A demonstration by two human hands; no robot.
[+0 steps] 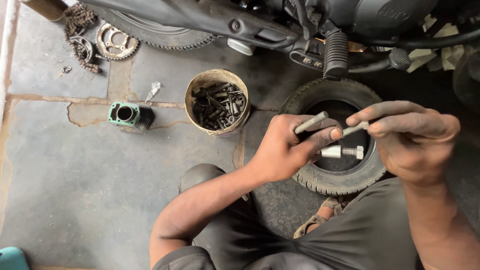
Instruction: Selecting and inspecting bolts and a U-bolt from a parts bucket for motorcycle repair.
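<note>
left hand [285,147]: grips bolts [342,151] | right hand [407,135]: pinches thin rod [356,129] | over tyre [320,177]

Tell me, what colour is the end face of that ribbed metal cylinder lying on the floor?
Green on the cylinder, around its round opening; the head view shows it.

The floor [75,170] is grey concrete slabs with cracked, rust-stained joints, lit by flat daylight. A motorcycle [260,22] stands along the top edge, with a small tyre [320,180] lying flat below it. A teal-rimmed engine cylinder [131,115], a sprocket [116,42] and a chain [80,35] lie scattered at the upper left.
</note>
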